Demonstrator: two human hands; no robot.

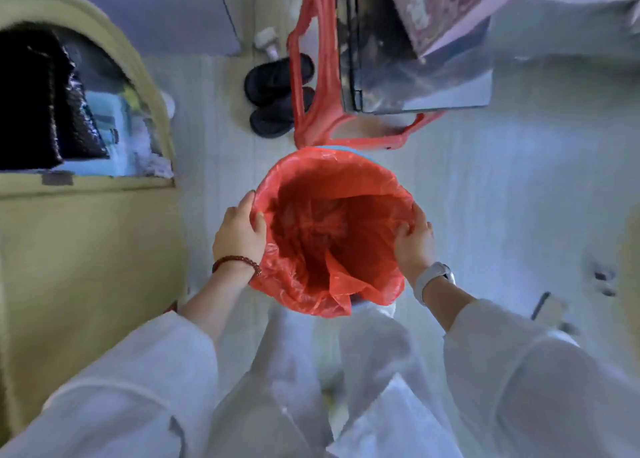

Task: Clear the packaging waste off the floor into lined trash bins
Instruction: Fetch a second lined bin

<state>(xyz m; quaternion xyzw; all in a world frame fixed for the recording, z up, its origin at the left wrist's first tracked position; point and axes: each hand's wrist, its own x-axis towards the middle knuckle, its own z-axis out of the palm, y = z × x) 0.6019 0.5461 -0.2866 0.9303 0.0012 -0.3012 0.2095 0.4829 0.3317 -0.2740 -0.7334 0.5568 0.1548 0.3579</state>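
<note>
- Red plastic liner [332,235] sits in the bin [341,148] on the floor [485,197], right in front of my legs. I see only a thin blue strip of the bin's rim at the far side of the liner.
- My left hand [239,234] is at the left side of the bin. Its fingers curl over the rim and grip the red liner there.
- My right hand [414,241] is at the right side of the bin. Its fingers [403,230] hook over the rim and pinch the liner too.
- Both hands are about as near to the bin as each other, one on each side, with the round opening between them, facing up at me.
- On my side of the bin the liner hangs loose and bunched, with a fold sticking out. I think that edge needs tucking down next.
- I see no waste inside the liner.
- Past the bin stands a red stool [318,76], with black slippers [277,93] just left of it.
- Some small scraps [604,281] lie well off to the right of the bin. They are too blurry for me to tell what they are.
</note>
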